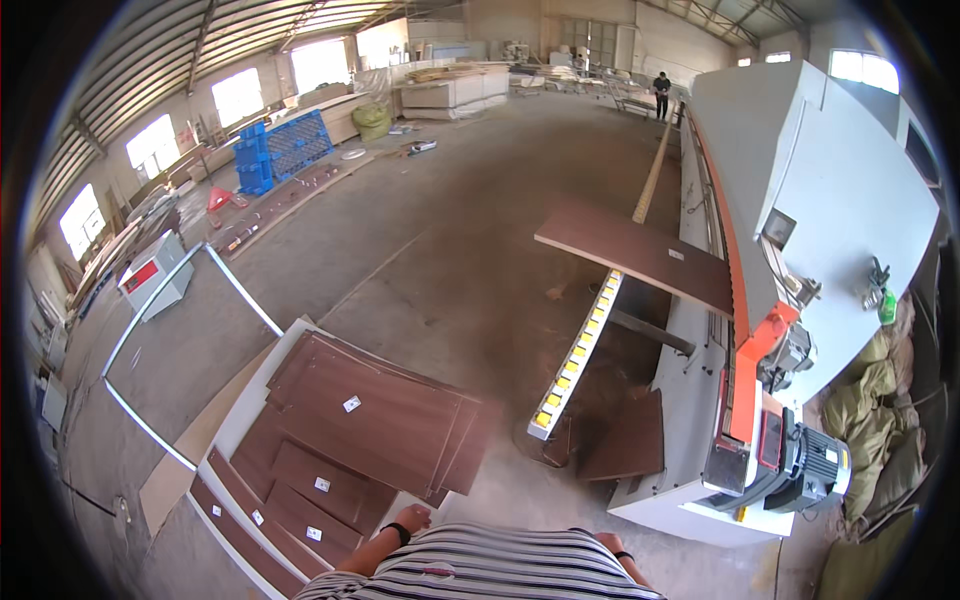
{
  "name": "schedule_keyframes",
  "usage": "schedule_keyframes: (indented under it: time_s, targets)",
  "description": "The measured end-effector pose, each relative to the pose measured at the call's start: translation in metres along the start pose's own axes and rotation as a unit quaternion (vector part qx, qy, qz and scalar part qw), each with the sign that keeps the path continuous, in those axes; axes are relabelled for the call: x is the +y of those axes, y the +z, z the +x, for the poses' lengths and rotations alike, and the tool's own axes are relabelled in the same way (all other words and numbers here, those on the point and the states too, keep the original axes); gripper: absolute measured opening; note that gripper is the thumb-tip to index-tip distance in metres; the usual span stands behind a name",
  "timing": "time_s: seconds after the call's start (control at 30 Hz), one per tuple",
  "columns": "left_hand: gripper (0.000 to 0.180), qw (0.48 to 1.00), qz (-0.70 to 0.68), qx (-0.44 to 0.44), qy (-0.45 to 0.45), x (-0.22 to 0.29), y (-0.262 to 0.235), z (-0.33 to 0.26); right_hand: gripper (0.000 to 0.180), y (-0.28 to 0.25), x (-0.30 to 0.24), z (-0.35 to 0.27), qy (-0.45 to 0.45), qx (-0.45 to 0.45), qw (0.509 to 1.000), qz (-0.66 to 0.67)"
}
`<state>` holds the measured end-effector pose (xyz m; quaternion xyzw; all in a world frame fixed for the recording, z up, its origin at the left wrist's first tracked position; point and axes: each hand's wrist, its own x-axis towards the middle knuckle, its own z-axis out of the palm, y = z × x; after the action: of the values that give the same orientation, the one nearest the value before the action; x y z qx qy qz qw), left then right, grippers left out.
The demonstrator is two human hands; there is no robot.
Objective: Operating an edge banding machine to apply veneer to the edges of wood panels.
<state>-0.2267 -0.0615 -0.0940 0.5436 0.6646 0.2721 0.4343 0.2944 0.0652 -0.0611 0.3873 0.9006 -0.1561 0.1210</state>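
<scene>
My left hand (413, 517) hangs beside the striped shirt, with a black band on its wrist. Its fingers look curled, and nothing shows in them. Nearest to it lies a stack of brown panels (390, 400), several bearing small white labels. On the other side my right hand (608, 542) is partly hidden by the shirt, so its fingers cannot be made out. Ahead to the right, a long brown panel (630, 255) lies across a roller support (580, 360) with yellow rollers, its right end at a large white-and-orange machine (745, 350). Neither hand touches a panel.
A brown board (628, 440) leans against the machine's base. A motor (820, 465) juts out at its near end. Left of the stack stands a bent metal frame (145, 420). Farther off are a blue pallet (255, 160), piled boards (455, 92) and a person (661, 95).
</scene>
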Motion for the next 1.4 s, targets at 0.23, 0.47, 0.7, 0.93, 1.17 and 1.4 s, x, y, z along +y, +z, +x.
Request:
schedule_keyframes:
  time_s: [0.23,0.47,0.7,0.93,1.17,1.4]
  targets:
    - [0.021,0.976,0.051,0.010,-0.213,0.118,-0.016,-0.010,0.005,-0.037,-0.002,-0.010,0.064,-0.020,0.991,0.114]
    - [0.024,0.984,0.006,0.003,-0.176,0.082,0.000,0.008,0.012,-0.053,-0.006,-0.004,0.015,0.070,0.984,0.166]
    - [0.020,0.990,-0.071,-0.034,-0.116,0.070,0.001,0.038,0.019,-0.072,-0.020,-0.002,0.171,-0.062,0.918,0.353]
    - [0.029,0.955,-0.273,-0.016,-0.116,0.161,0.007,0.078,0.020,-0.009,0.017,-0.019,-0.008,0.090,0.989,0.116]
    - [0.033,0.919,-0.360,-0.147,-0.062,0.293,0.039,0.116,0.020,-0.035,0.018,-0.065,0.208,-0.013,0.897,0.391]
    - [0.058,0.832,-0.531,-0.142,-0.072,0.380,0.082,0.179,0.031,0.016,0.068,-0.093,0.223,-0.011,0.907,0.357]
